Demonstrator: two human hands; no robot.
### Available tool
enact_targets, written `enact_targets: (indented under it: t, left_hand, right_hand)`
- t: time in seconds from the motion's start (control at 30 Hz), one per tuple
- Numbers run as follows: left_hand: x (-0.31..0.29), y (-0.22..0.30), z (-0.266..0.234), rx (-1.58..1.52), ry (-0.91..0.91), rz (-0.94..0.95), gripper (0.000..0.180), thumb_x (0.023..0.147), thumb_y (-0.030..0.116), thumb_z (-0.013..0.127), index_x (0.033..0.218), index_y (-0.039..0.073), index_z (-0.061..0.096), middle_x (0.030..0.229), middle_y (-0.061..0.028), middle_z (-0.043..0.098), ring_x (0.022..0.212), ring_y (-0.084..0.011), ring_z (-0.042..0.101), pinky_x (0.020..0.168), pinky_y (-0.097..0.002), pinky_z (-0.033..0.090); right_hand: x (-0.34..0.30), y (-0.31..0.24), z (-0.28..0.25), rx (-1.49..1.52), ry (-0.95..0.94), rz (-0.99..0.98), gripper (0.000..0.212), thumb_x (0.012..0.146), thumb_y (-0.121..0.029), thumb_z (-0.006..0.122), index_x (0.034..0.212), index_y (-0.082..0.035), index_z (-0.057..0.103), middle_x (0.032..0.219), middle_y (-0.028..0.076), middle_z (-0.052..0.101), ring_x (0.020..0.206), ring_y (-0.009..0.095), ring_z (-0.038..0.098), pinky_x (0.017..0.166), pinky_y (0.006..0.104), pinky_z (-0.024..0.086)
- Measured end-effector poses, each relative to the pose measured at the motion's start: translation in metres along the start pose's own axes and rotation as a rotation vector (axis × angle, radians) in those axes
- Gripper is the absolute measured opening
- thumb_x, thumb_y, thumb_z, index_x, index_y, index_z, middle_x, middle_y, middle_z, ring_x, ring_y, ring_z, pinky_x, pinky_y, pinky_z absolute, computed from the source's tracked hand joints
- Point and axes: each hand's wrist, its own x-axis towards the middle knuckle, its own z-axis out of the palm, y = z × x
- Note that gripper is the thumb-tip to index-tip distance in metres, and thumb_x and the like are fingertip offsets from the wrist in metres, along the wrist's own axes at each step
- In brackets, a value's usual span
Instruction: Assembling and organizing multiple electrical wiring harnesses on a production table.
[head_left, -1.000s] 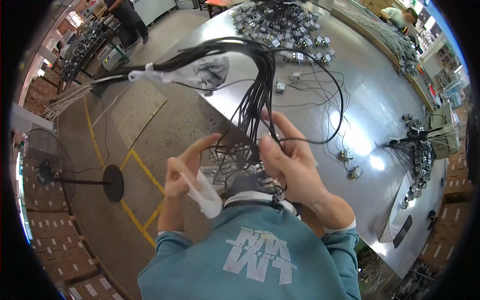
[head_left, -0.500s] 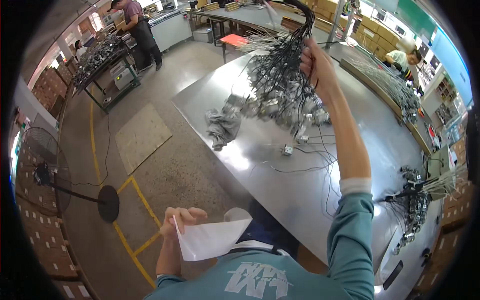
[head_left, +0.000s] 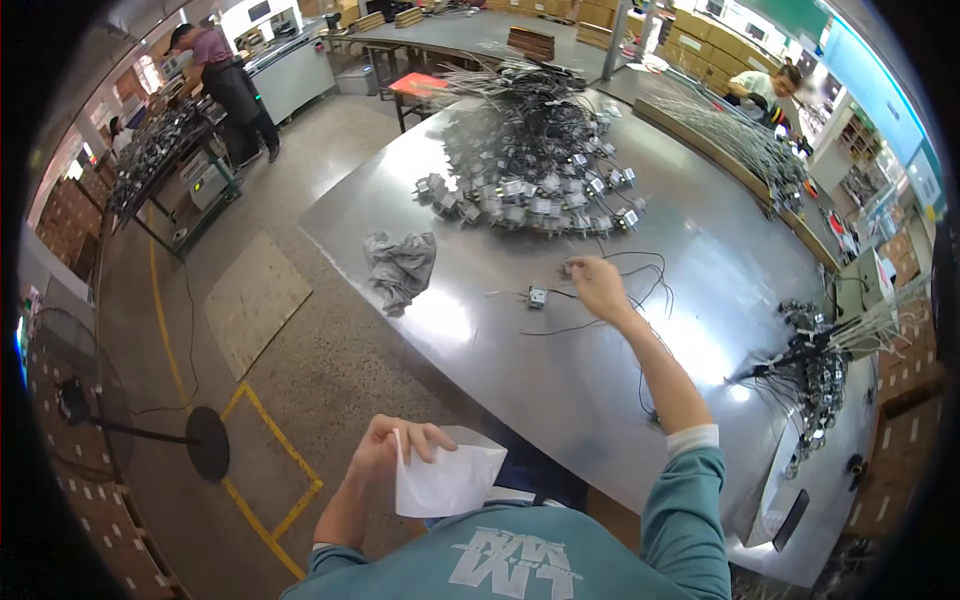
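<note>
My left hand (head_left: 385, 448) holds a white plastic bag (head_left: 445, 480) close to my chest, below the table edge. My right hand (head_left: 597, 285) reaches out over the shiny metal table (head_left: 480, 340), fingers closing on a loose black wire (head_left: 640, 275) beside a small grey connector part (head_left: 537, 297). A large heap of black wired parts (head_left: 525, 170) lies further back on the table.
A crumpled grey plastic bag (head_left: 400, 268) lies near the table's left edge. Another bundle of wired parts (head_left: 815, 365) sits at the right. A fan stand (head_left: 205, 440) and yellow floor lines are at lower left. A person (head_left: 225, 85) works at a far bench.
My right hand held a wire bundle high, and now the bundle lies on the far heap while the hand has come down to loose wires on the table. My left hand kept the white bag.
</note>
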Motion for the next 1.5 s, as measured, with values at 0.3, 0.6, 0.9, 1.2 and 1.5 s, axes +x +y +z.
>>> enact_targets:
  t: [0.3,0.6,0.9,1.2,1.5]
  left_hand:
    - [0.015,-0.035,-0.010,0.079,-0.186,-0.175,0.038,0.107,0.029,0.063,0.083,0.002,0.075,0.096,-0.0177,0.078,0.120,-0.0463,0.066,0.099,-0.0584,0.053]
    - [0.022,-0.038,0.002,0.181,-0.121,-0.262,0.047,0.109,0.037,0.061,0.084,0.000,0.075,0.092,-0.0146,0.076,0.116,-0.0386,0.066,0.093,-0.0510,0.055]
    - [0.038,-0.040,0.017,0.182,-0.160,-0.298,0.047,0.107,0.040,0.065,0.084,0.000,0.075,0.090,-0.0137,0.075,0.112,-0.0355,0.066,0.092,-0.0487,0.054]
    - [0.064,-0.047,0.018,0.223,-0.221,-0.353,0.043,0.108,0.036,0.063,0.084,0.002,0.074,0.088,-0.0151,0.076,0.109,-0.0373,0.067,0.092,-0.0478,0.053]
    - [0.072,-0.046,0.020,0.235,-0.253,-0.354,0.043,0.108,0.036,0.063,0.084,0.003,0.074,0.086,-0.0142,0.075,0.106,-0.0362,0.067,0.092,-0.0484,0.053]
  right_hand:
    - [-0.067,0.053,-0.036,-0.565,0.091,-0.123,0.076,0.086,-0.042,0.082,0.153,-0.018,0.056,0.156,0.016,0.051,0.153,0.042,0.033,0.124,0.0569,0.031]
    - [-0.107,0.101,-0.014,-0.488,-0.026,0.089,0.067,0.088,-0.048,0.077,0.147,-0.022,0.060,0.151,0.013,0.053,0.144,0.040,0.043,0.117,0.0548,0.040]
    - [-0.160,0.118,-0.031,-0.597,0.148,0.035,0.031,0.095,-0.032,0.074,0.117,-0.011,0.069,0.124,0.011,0.065,0.113,0.034,0.063,0.084,0.0489,0.058]
    - [-0.179,0.128,-0.098,-0.594,0.438,0.087,0.014,0.106,-0.017,0.059,0.105,-0.006,0.067,0.114,0.010,0.070,0.093,0.036,0.069,0.077,0.0485,0.058]
    - [-0.171,0.121,-0.129,-0.473,0.414,0.046,0.017,0.105,-0.017,0.059,0.112,-0.005,0.069,0.126,0.015,0.070,0.108,0.036,0.069,0.092,0.0449,0.056]
